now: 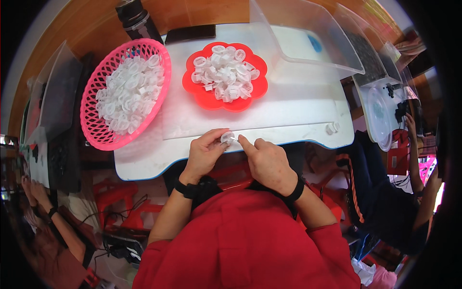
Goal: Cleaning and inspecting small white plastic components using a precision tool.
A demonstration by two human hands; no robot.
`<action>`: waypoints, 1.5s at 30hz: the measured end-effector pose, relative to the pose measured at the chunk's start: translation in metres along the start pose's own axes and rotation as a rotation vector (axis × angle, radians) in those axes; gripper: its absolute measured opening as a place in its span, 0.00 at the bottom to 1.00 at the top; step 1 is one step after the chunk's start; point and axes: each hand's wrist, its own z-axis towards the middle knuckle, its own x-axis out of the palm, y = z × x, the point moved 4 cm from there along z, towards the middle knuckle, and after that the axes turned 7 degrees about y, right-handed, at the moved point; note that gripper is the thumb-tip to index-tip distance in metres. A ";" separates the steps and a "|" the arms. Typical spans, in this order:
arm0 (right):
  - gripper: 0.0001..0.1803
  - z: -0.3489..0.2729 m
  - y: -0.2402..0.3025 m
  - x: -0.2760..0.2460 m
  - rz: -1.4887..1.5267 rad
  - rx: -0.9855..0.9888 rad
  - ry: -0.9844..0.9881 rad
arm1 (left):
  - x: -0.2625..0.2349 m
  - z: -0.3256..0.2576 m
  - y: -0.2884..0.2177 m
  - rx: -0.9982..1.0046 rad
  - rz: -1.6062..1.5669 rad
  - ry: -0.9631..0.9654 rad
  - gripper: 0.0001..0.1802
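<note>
Over the near edge of the table, my left hand (pixel 201 153) pinches a small translucent white plastic piece (pixel 226 138) with a rounded, ring-like shape. My right hand (pixel 270 166) is closed, its index finger stretched toward that piece. A thin pale stick-like thing (pixel 234 139) runs from its fingertips to the piece; its kind is too small to make out. Straight ahead, a red flower-shaped plate (pixel 250 103) bears a heap of similar white plastic pieces (pixel 226 72). Many more fill a pink lattice basket (pixel 166 77) at the left.
A few white pieces (pixel 332 127) lie near the right end of the white table (pixel 298 113). Behind are a dark flask (pixel 137 19), a black phone-like slab (pixel 191 33) and a clear plastic bin (pixel 313 36). Other people (pixel 62 236) work at both sides.
</note>
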 end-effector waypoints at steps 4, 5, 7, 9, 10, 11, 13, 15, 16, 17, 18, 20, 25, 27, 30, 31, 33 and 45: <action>0.26 0.001 0.005 -0.001 -0.030 -0.024 -0.007 | 0.001 0.000 0.001 0.042 0.004 0.023 0.17; 0.27 0.001 0.005 0.000 -0.044 -0.036 0.017 | 0.001 0.000 0.000 0.044 0.005 0.018 0.17; 0.27 0.001 0.005 0.002 -0.051 -0.038 0.019 | 0.002 0.000 0.000 0.047 0.007 0.015 0.18; 0.27 0.002 0.006 0.003 -0.058 -0.040 0.022 | 0.002 0.000 0.001 0.071 0.068 0.027 0.17; 0.27 0.002 0.007 0.003 -0.074 -0.049 0.023 | 0.003 0.000 0.000 0.071 0.068 0.027 0.17; 0.26 0.003 0.007 0.003 -0.090 -0.057 0.023 | 0.003 0.000 0.000 0.075 0.068 0.028 0.17; 0.26 0.003 0.009 0.003 -0.104 -0.066 0.031 | 0.003 0.000 -0.001 0.080 0.068 0.028 0.17; 0.25 0.004 0.013 -0.002 -0.117 -0.073 0.041 | 0.004 -0.001 -0.002 0.113 0.101 0.038 0.17; 0.25 0.005 0.017 -0.005 -0.152 -0.070 0.087 | 0.004 -0.001 -0.002 0.111 0.100 0.039 0.17; 0.24 0.006 0.020 -0.005 -0.187 -0.066 0.133 | 0.005 -0.002 -0.003 0.121 0.127 0.037 0.17; 0.24 0.007 0.021 -0.006 -0.187 -0.065 0.132 | 0.004 -0.002 -0.004 0.131 0.156 0.035 0.17; 0.24 0.009 0.023 -0.005 -0.216 -0.076 0.159 | 0.004 -0.001 -0.003 0.123 0.170 0.031 0.17; 0.24 0.007 0.011 -0.001 -0.138 -0.070 0.125 | 0.003 0.000 0.006 0.055 0.078 0.004 0.17; 0.24 0.003 0.004 0.001 0.033 -0.047 0.103 | 0.002 0.000 0.007 0.016 -0.055 -0.019 0.17; 0.23 -0.001 0.000 0.001 0.178 0.018 0.092 | 0.004 0.001 0.003 -0.003 -0.108 -0.019 0.17; 0.23 -0.002 0.000 0.002 0.178 0.022 0.089 | 0.004 0.001 0.002 -0.004 -0.107 -0.015 0.17; 0.21 -0.002 -0.001 0.008 0.312 0.047 0.078 | 0.003 0.000 0.000 0.002 -0.071 -0.009 0.18; 0.19 0.003 -0.002 0.015 0.470 0.095 0.055 | 0.005 -0.001 -0.002 -0.032 -0.129 0.006 0.18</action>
